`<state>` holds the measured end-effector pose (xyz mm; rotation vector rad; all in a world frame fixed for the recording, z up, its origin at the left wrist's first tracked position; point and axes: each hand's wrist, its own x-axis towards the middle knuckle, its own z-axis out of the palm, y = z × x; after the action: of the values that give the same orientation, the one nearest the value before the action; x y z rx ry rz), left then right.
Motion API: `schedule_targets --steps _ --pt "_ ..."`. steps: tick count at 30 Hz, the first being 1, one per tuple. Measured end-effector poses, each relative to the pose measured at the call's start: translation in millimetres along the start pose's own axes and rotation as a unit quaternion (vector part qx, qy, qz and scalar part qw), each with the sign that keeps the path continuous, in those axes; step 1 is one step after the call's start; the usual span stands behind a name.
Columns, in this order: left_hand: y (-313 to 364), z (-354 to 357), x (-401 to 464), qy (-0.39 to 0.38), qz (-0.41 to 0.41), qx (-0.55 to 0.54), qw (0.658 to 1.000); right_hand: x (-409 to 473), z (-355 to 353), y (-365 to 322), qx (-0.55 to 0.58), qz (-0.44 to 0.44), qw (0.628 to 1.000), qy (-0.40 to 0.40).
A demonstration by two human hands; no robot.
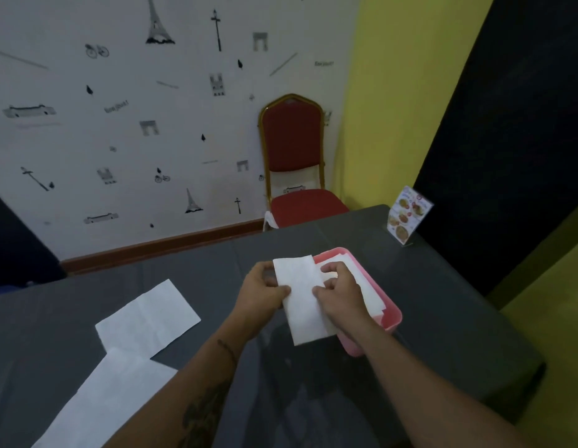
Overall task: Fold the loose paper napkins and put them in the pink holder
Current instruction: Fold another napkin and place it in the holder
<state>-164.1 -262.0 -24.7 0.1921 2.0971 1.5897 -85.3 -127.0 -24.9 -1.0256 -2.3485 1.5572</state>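
- the fingers (283, 290) of the left hand (263, 292) pinch the left edge of a folded napkin (302, 299), thumb on top.
- the fingers of the right hand (341, 294) are curled and pinch the right edge of the same napkin.
- the folded napkin is a long white strip held up between both hands, partly over the near left side of the pink holder (389, 310).
- the pink holder sits on the dark table (443, 318), just right of the hands, with white napkins (368, 292) already inside it.
- two loose napkins lie flat on the table to the left, well apart from the holder: one farther back (148, 318), one nearer (113, 392). their corners overlap.
- the left forearm has dark tattoo marks (203, 412).
- a small menu card (407, 215) stands near the far right corner of the table.
- a red chair (297, 163) stands behind the table, against a white wall (119, 124) with little drawings.
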Motion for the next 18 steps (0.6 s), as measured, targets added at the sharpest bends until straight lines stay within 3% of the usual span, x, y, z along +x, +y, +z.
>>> schedule_targets --steps 4,10,13,15,18 --pt "9.5 38.8 14.8 0.046 0.016 0.026 0.998 15.8 -30.6 3.9 -0.026 -0.032 0.999 0.034" --pt "6.9 85.4 32.2 0.051 0.029 0.093 0.994 55.2 -61.1 24.2 -0.120 -0.040 0.991 0.045" --pt "3.2 97.3 39.7 0.012 0.029 0.169 0.985 69.9 -65.5 35.8 -0.192 -0.054 0.980 0.029" --pt "-0.6 99.0 43.5 -0.037 0.044 0.287 0.956 71.3 -67.7 41.9 -0.266 -0.097 0.958 0.041" --pt "-7.1 94.6 43.7 -0.076 0.121 0.497 0.856 63.9 -65.4 53.7 -0.365 -0.185 0.911 0.045"
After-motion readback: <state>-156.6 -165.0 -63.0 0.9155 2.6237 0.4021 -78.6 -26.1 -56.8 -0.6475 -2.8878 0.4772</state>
